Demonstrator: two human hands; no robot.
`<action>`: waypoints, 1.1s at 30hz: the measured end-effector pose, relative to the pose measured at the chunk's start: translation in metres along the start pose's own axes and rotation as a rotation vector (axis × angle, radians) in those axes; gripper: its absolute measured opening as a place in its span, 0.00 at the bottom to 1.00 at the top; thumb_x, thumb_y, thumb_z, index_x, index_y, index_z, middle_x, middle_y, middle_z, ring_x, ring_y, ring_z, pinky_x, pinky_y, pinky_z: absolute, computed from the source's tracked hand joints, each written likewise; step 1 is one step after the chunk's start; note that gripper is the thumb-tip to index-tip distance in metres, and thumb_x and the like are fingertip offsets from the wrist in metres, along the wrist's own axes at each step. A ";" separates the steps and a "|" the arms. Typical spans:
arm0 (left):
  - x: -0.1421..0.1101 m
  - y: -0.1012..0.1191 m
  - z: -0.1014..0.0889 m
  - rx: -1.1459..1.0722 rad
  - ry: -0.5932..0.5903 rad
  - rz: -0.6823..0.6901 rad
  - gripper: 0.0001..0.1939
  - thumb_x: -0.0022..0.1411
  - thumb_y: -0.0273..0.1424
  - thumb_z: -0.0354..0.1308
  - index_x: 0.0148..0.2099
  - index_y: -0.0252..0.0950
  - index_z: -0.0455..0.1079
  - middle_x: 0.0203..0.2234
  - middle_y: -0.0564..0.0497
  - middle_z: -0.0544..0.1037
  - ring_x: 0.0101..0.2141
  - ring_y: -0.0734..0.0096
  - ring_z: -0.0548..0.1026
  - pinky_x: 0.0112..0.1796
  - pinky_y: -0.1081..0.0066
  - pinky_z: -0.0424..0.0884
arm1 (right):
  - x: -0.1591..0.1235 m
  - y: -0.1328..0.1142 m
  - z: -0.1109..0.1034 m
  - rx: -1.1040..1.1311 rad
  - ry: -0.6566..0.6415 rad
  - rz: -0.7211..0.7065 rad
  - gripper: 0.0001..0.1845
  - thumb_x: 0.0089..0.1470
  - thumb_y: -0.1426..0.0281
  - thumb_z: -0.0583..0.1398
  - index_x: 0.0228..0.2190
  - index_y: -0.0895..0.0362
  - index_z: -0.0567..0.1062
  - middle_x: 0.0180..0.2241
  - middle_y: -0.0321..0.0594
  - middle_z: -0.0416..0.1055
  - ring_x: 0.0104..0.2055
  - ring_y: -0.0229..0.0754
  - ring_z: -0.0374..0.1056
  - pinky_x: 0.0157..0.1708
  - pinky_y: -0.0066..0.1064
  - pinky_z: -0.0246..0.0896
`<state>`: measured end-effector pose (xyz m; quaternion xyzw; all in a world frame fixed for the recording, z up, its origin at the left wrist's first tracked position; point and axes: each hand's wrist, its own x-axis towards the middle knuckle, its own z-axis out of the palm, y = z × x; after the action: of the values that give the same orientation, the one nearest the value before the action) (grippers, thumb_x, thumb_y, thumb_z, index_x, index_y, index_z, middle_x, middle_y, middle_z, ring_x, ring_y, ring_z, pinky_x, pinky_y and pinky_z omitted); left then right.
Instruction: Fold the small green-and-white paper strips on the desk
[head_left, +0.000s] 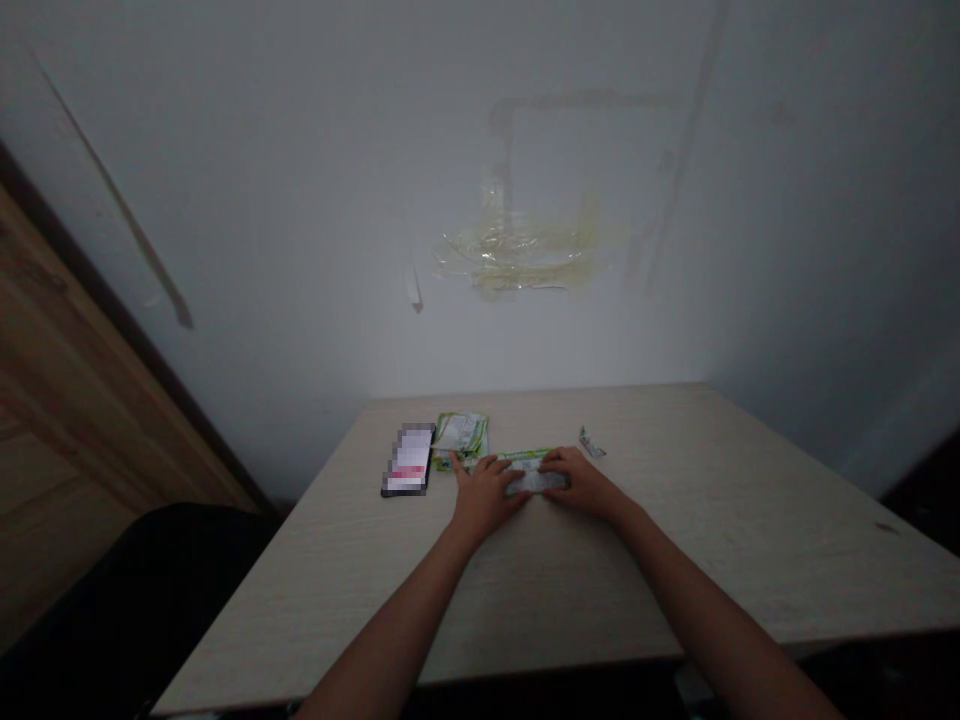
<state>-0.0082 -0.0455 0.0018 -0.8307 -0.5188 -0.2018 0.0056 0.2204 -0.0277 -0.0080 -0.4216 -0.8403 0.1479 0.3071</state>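
Observation:
A green-and-white plastic packet [534, 481], partly folded so that a silvery-grey side shows, lies flat on the table between my hands. My left hand [484, 497] is closed on its left end, fingertips on the upper side and one digit stretched out to the left. At the right end, my right hand [583, 484] pinches the packet between thumb and fingers. Just beyond my left hand lie more green-and-white packets [462, 432], which seem to overlap. Part of the held packet is covered by my fingers.
A phone [409, 460] with a lit, blurred screen lies left of the packets. A small crumpled wrapper scrap [592, 442] rests beyond my right hand. The pale wooden table [720, 520] meets a wall with peeling tape [517, 260]. A dark object [142, 590] stands at the left.

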 end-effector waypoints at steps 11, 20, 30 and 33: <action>0.000 0.001 0.000 -0.012 0.015 0.009 0.14 0.61 0.48 0.58 0.49 0.57 0.74 0.52 0.53 0.76 0.56 0.52 0.67 0.55 0.27 0.21 | 0.002 0.006 0.003 0.043 0.010 -0.007 0.19 0.48 0.68 0.66 0.45 0.54 0.78 0.48 0.47 0.74 0.54 0.50 0.67 0.56 0.46 0.60; 0.001 0.000 0.000 -0.050 0.047 0.009 0.12 0.64 0.46 0.54 0.45 0.54 0.76 0.49 0.54 0.78 0.55 0.55 0.68 0.55 0.28 0.18 | 0.004 0.002 0.002 0.019 0.054 -0.018 0.10 0.53 0.67 0.64 0.38 0.52 0.81 0.45 0.44 0.76 0.50 0.48 0.69 0.54 0.44 0.62; 0.004 -0.002 -0.003 -0.087 0.043 -0.011 0.14 0.67 0.44 0.51 0.44 0.48 0.76 0.43 0.53 0.80 0.50 0.62 0.72 0.60 0.36 0.28 | 0.008 -0.001 -0.005 0.036 -0.007 0.013 0.11 0.59 0.64 0.59 0.36 0.55 0.81 0.39 0.44 0.79 0.44 0.46 0.72 0.48 0.39 0.63; 0.004 -0.003 -0.003 -0.087 0.051 -0.016 0.15 0.67 0.44 0.51 0.45 0.48 0.76 0.43 0.52 0.80 0.49 0.62 0.73 0.61 0.37 0.30 | 0.008 0.001 -0.005 0.005 -0.017 0.011 0.09 0.56 0.64 0.62 0.34 0.55 0.81 0.37 0.43 0.79 0.41 0.46 0.72 0.46 0.38 0.63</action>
<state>-0.0105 -0.0412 0.0049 -0.8205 -0.5160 -0.2452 -0.0187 0.2200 -0.0209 -0.0016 -0.4240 -0.8403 0.1552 0.3001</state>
